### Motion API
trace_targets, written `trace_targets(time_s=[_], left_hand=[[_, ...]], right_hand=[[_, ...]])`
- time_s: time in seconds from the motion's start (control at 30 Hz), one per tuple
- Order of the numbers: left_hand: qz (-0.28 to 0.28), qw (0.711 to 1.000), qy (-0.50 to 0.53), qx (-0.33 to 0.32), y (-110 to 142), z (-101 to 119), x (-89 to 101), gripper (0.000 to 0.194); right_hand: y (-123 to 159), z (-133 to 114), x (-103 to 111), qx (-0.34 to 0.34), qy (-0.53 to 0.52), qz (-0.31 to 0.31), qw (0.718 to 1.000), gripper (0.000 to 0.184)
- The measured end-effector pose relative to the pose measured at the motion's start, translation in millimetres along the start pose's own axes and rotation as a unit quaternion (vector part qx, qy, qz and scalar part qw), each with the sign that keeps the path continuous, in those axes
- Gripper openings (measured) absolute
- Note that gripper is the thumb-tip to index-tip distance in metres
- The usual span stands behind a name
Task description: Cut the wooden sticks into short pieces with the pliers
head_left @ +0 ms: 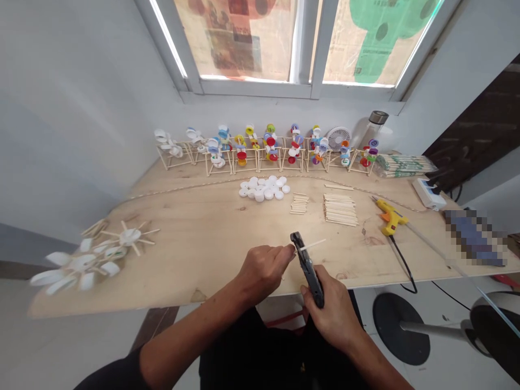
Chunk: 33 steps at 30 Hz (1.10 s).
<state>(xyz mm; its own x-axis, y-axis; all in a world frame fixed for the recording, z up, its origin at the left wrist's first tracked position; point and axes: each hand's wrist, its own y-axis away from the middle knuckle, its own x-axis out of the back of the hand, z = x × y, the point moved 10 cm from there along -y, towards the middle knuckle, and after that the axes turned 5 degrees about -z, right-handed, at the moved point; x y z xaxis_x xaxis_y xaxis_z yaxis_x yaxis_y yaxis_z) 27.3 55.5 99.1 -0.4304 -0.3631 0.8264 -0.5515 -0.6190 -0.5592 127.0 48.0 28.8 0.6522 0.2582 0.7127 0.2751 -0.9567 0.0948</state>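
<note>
My right hand [329, 314] grips a pair of black-handled pliers or cutters [309, 268] from below, with the jaws raised. My left hand [262, 273] pinches a thin wooden craft stick [313, 245] near one end. The jaws close around the stick just beyond my left fingertips. Both hands are held above the front edge of a plywood board [203, 260]. The stick's pinched end is hidden by my fingers.
Along the board's back stand several stick-and-bottle-cap models [270, 151]. White bottle caps [262, 188], stacked sticks [340, 209] and a yellow hot glue gun [390, 216] lie nearby. White cap-and-stick wheels [81, 264] sit at the left edge.
</note>
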Motion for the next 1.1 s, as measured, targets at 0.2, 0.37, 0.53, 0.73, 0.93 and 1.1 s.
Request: trace_targets(time_s=[0.2, 0.37, 0.53, 0.73, 0.93, 1.1], left_hand=[[0.001, 0.999, 0.039, 0.008, 7, 1, 6.3, 0.019], [0.004, 0.998, 0.060, 0.011, 13, 2, 7.5, 0.017], [0.006, 0.996, 0.082, 0.014, 19, 4, 6.6, 0.015], [0.021, 0.995, 0.097, 0.015, 22, 6, 10.6, 0.013], [-0.017, 0.988, 0.149, 0.033, 25, 4, 5.7, 0.015], [-0.041, 0.971, 0.228, 0.052, 27, 0, 4.4, 0.016]], right_hand=[[4, -7, -1, 0.022, 0.017, -0.004, 1.000, 0.014], [8, -8, -1, 0.041, 0.037, 0.007, 0.998, 0.016], [11, -7, -2, 0.061, 0.061, 0.014, 0.996, 0.018], [14, -8, -2, 0.074, 0.078, 0.012, 0.994, 0.025], [18, -7, -5, 0.074, 0.078, -0.012, 0.994, 0.025], [16, -10, -7, 0.087, 0.087, -0.014, 0.992, 0.027]])
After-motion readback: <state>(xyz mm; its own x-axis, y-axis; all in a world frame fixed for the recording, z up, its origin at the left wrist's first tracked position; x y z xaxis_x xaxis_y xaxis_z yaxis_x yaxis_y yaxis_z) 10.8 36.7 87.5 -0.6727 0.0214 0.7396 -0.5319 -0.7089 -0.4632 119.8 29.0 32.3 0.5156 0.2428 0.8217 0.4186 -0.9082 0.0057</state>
